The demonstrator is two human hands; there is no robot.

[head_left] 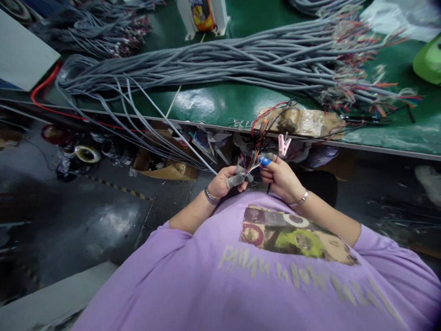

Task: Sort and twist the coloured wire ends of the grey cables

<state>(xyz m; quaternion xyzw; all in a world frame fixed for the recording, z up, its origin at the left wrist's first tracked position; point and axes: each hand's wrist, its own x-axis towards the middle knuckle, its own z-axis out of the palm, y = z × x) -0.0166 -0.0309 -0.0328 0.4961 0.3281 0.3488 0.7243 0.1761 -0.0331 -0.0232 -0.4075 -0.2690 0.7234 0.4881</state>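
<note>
Close in front of my body, my left hand point(231, 179) is closed around the end of a grey cable point(193, 151), with grey covers on some fingers. Thin coloured wires point(254, 160) fan out from that end, orange, green, white and purple among them. My right hand point(278, 177) is pinched at these wires, a blue wrap on one finger. Which wire its fingertips hold is too small to make out. A dark thin object sticks out below the right hand. Just above that hand, a pink clip point(284, 145) hangs at the bench edge.
A thick bundle of grey cables point(206, 59) lies across the green bench point(196, 103), its stripped ends at the right. A taped cardboard piece point(310, 123) sits on the bench edge. Below stand a cardboard box point(168, 170) and several wire coils point(86, 154).
</note>
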